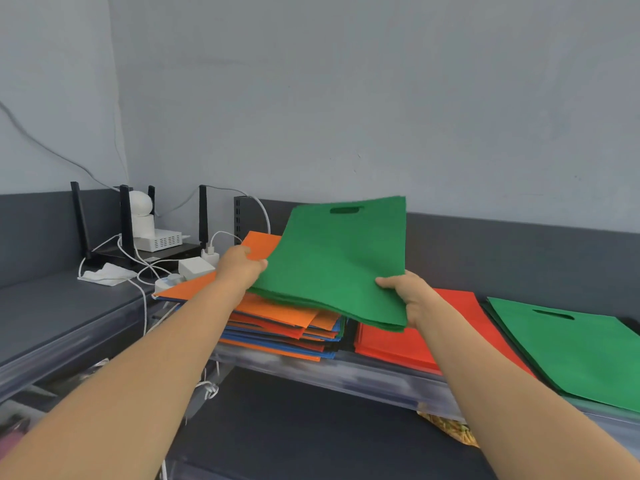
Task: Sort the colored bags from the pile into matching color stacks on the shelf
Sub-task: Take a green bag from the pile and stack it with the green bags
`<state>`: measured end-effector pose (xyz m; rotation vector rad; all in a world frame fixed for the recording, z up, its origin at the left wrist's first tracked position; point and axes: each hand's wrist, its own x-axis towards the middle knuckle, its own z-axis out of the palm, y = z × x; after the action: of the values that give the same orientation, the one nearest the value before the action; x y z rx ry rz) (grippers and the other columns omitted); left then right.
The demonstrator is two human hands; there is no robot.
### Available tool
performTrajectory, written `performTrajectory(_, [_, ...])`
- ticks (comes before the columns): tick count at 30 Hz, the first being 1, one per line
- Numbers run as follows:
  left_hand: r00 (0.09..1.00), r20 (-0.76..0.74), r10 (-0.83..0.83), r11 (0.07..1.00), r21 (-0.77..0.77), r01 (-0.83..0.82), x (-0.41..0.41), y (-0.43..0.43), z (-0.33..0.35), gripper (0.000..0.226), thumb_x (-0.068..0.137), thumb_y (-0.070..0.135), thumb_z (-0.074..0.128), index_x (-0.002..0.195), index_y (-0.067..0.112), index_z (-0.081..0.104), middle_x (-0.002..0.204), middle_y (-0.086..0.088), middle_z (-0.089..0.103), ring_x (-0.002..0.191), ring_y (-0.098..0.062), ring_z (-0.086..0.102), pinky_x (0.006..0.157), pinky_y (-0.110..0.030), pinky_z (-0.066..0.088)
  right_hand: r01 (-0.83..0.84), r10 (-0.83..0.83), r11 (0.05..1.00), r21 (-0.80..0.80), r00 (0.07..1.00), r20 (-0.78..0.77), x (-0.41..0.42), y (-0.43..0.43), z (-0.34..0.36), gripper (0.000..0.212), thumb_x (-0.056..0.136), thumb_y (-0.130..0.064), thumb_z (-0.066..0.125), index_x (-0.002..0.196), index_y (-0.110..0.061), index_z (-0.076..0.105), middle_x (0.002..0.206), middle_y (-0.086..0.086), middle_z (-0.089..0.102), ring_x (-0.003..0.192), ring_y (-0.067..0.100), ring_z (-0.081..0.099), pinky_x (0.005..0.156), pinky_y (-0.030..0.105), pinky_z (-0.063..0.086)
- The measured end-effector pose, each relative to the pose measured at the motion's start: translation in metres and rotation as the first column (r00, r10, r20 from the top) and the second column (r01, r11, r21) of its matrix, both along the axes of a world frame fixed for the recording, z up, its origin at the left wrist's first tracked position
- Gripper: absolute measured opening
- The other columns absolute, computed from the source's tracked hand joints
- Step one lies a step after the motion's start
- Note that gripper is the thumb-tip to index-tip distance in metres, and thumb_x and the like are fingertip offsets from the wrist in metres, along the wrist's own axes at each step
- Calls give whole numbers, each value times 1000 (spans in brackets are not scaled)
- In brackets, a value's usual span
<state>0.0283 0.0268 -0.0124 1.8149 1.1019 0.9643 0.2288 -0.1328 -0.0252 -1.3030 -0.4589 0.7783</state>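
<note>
Both hands pinch a sheaf of green bags [332, 265]: the left hand [239, 266] at its left edge, the right hand [408, 292] at its near right corner. The sheaf is raised above the mixed pile [277, 320] on the shelf [381, 379]. A red stack [394, 344] and a green stack [581, 348] lie to the right.

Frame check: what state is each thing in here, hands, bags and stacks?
Left hand: grips the green bags' left edge.
Right hand: grips their right corner.
Green bags: a bundle, lifted and tilted above the pile.
Pile: unsorted, orange on top, lying on the shelf.
Red stack: flat, right of the pile.
Green stack: flat, far right.
</note>
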Motion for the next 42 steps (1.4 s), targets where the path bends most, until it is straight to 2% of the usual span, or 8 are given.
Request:
performTrajectory(3, [982, 182, -49, 962, -255, 96, 0, -5, 4, 38, 92, 7, 57, 127, -3, 44, 92, -15, 55, 63, -22, 56, 39, -23, 51, 65, -62, 993, 96, 997, -36, 0, -2, 5, 36, 92, 7, 47, 125, -8, 52, 88, 12, 64, 71, 26, 63, 46, 36, 53])
performTrajectory(5, [982, 178, -62, 948, -297, 114, 1, -8, 5, 29, 94, 7, 54, 120, -2, 47, 78, -10, 49, 54, -17, 50, 31, -16, 43, 77, -75, 991, 110, 997, -22, -1, -3, 7, 37, 92, 7, 48, 126, -6, 51, 89, 12, 64, 72, 26, 63, 48, 37, 53])
performTrajectory(11, [975, 30, -220, 918, -331, 217, -15, -5, 2, 19, 96, -3, 40, 112, 4, 46, 93, -13, 60, 49, -13, 60, 34, -16, 42, 22, -24, 998, 65, 1000, 18, -15, -1, 5, 29, 93, 7, 45, 114, -11, 55, 87, 11, 65, 68, 25, 65, 49, 35, 52])
performTrajectory(17, [986, 111, -125, 936, -316, 155, -37, 9, 9, 22, 93, 34, 56, 84, 14, 51, 74, -7, 59, 42, -15, 53, 38, -17, 36, -3, 4, 1000, -6, 998, 56, -24, 6, 5, 17, 91, 4, 50, 99, -9, 58, 60, 4, 68, 39, 13, 63, 34, 18, 45])
performTrajectory(25, [980, -117, -158, 964, -235, 128, -38, 16, -6, 38, 96, 2, 47, 132, 11, 40, 82, -7, 49, 57, -18, 46, 36, -18, 35, -50, 19, 957, -286, 994, -110, -27, 14, -14, 19, 91, -22, 62, 102, -6, 58, 66, 9, 70, 44, 20, 66, 36, 22, 48])
performTrajectory(31, [983, 85, -164, 907, -379, 184, -37, 6, 4, 18, 92, -3, 37, 107, 3, 44, 82, -13, 57, 42, -18, 61, 30, -12, 37, -94, 33, 940, -328, 982, -187, -26, 15, -18, 12, 93, -5, 53, 98, 5, 56, 70, 17, 68, 40, 19, 64, 34, 22, 49])
performTrajectory(36, [896, 403, -189, 828, -425, 365, -32, -2, 13, 37, 94, -4, 34, 129, 3, 45, 119, -18, 60, 68, -23, 69, 42, -26, 55, -121, 50, 947, -297, 971, -233, -26, 18, -22, 25, 97, -5, 47, 79, 8, 57, 55, 15, 64, 32, 12, 57, 29, 18, 43])
performTrajectory(42, [913, 308, -269, 898, -261, 353, -13, -20, 8, 73, 89, -10, 47, 147, 27, 23, 126, -9, 57, 90, -28, 64, 71, -40, 56, 43, -26, 992, -115, 989, 144, -25, 1, -27, 28, 95, 5, 44, 116, -9, 57, 99, 11, 66, 72, 20, 63, 55, 27, 54])
